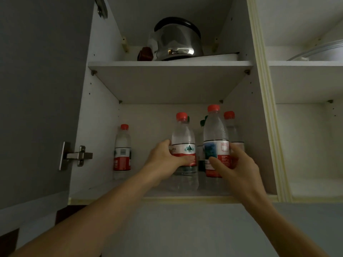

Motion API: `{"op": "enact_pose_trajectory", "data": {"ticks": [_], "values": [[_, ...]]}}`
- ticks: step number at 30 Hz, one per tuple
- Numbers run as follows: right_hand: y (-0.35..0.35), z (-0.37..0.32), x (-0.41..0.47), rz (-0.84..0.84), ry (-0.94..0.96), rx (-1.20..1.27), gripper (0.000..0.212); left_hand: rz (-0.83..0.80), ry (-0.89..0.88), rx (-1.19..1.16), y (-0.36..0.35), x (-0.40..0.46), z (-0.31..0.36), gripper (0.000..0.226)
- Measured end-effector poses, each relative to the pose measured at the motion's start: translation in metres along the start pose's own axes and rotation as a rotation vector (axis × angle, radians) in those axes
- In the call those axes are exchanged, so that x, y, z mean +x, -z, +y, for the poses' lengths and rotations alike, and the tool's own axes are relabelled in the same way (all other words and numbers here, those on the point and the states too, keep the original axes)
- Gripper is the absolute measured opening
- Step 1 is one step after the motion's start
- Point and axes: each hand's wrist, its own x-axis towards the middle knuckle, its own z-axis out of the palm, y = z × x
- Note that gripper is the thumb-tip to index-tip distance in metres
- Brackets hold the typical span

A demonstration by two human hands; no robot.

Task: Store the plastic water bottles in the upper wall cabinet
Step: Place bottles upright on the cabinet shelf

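Note:
I look up into the open upper wall cabinet (104, 184). On its lower shelf my left hand (163, 158) grips a red-capped plastic water bottle (183, 141) round its label. Just to the right, my right hand (235, 167) grips a second red-capped bottle (215, 134), which stands slightly higher in view. A third bottle (122, 149) stands alone at the shelf's left. Behind the held ones a further red-capped bottle (232, 127) and green-capped bottles (203, 122) show only in part.
The cabinet door (37, 89) hangs open at the left on a metal hinge (78, 155). A steel kettle (178, 39) and a dark small object (145, 53) sit on the upper shelf (167, 64). A neighbouring compartment (306, 127) lies to the right.

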Motion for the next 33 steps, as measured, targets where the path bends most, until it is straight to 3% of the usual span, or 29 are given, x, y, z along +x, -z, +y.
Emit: {"op": "enact_pose_trajectory", "data": {"ticks": [5,9,14,18,29,33], "values": [[-0.037,-0.017,-0.006,-0.2,0.056,0.078,0.035,0.074,-0.023,0.034,0.043,-0.012,-0.018,0.039],[-0.079,-0.027,-0.002,-0.255,0.045,0.092,0.032,0.177,-0.021,0.082,0.071,-0.014,-0.035,0.037],[-0.117,-0.032,0.009,-0.377,-0.017,0.095,0.034,0.266,-0.008,0.074,0.095,-0.013,-0.062,0.039],[-0.133,-0.037,0.023,-0.469,-0.073,0.034,0.049,0.35,0.006,0.065,0.103,-0.006,-0.079,0.037],[-0.17,-0.035,0.062,-0.561,-0.159,-0.235,0.049,0.177,0.17,0.165,0.11,0.024,-0.08,0.042],[-0.186,-0.026,0.074,-0.573,-0.183,-0.298,0.045,0.164,0.237,0.179,0.11,0.043,-0.09,0.031]]}}
